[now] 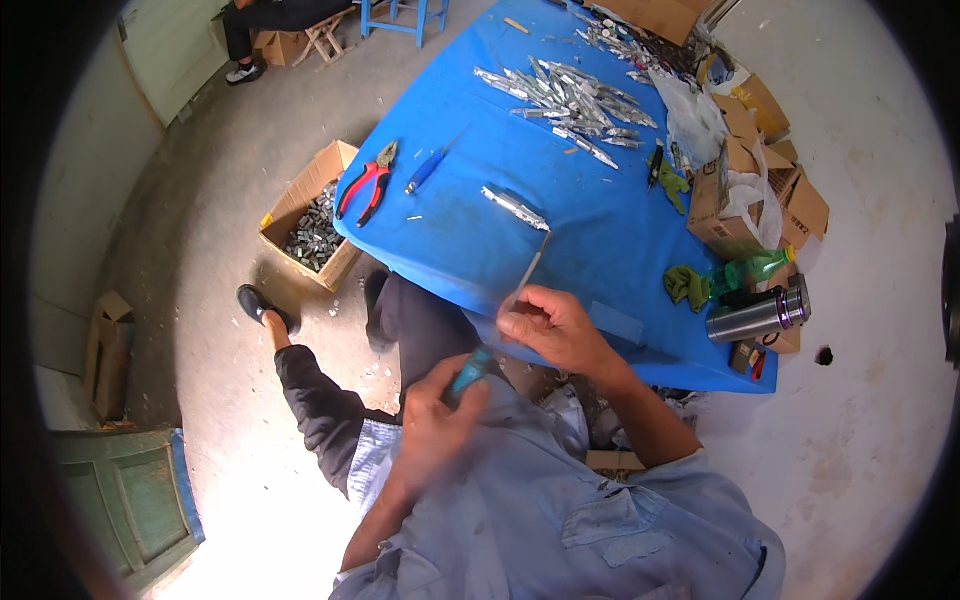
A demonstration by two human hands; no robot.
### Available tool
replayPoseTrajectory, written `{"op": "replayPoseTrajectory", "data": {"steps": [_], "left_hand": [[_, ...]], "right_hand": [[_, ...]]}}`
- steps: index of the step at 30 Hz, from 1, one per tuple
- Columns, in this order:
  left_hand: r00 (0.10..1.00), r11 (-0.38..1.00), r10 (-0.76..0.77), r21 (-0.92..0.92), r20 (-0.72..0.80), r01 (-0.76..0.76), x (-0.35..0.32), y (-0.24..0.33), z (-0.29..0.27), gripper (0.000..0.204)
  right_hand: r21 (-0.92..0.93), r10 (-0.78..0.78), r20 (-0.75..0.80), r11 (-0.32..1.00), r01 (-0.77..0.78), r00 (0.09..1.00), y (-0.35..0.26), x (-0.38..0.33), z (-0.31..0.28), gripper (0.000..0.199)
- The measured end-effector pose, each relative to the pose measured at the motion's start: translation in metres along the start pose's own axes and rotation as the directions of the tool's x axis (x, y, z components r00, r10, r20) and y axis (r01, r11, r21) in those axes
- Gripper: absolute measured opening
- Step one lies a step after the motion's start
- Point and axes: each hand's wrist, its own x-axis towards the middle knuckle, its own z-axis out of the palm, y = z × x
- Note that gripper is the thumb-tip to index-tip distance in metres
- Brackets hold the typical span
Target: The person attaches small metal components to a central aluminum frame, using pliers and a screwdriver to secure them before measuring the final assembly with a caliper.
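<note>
My left hand (435, 420), a little blurred, is wrapped round a teal cylindrical piece (468, 376), held low in front of my shirt. The kind of this piece does not show clearly. Above and to its right, the fingers of my right hand (552, 328) pinch a thin pale rod (531, 267) at the table's near edge. Its far end points up toward a slim silver metal part (514, 207) lying on the blue cloth (470, 245). Whether rod and part touch, I cannot tell. Red-and-black pliers (369, 182) and a blue-handled pointed tool (428, 171) lie farther left.
Many similar silver parts (570, 95) are heaped at the table's far side. A steel thermos (755, 318), a green bottle (745, 275), a green glove (686, 287) and cardboard boxes (722, 205) line the right edge. A carton (345, 262) of small metal pieces stands on the floor at left.
</note>
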Motion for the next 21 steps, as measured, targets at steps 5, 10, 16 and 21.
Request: {"op": "replayPoseTrajectory", "data": {"steps": [5,10,16,21], "left_hand": [[0.989,0.989,-0.107,0.095,-0.099,0.116,-0.001,-0.013,-0.018,0.038],[0.984,0.985,-0.111,0.112,-0.142,0.127,0.001,-0.024,-0.022,0.04],[0.981,0.983,-0.133,0.109,-0.144,0.149,0.009,-0.025,-0.023,0.04],[0.978,0.976,-0.147,0.141,-0.15,0.168,0.008,-0.022,-0.029,0.042]], "right_hand": [[-0.475,-0.273,-0.323,0.875,0.095,0.906,0.031,0.033,-0.064,0.015],[-0.728,-0.483,-0.336,0.677,0.102,0.809,0.04,0.079,-0.095,0.021],[-0.926,-0.539,-0.194,0.376,0.028,0.82,0.054,0.107,-0.089,0.026],[-0.905,-0.597,-0.173,0.411,0.114,0.783,0.063,0.106,-0.083,0.024]]}}
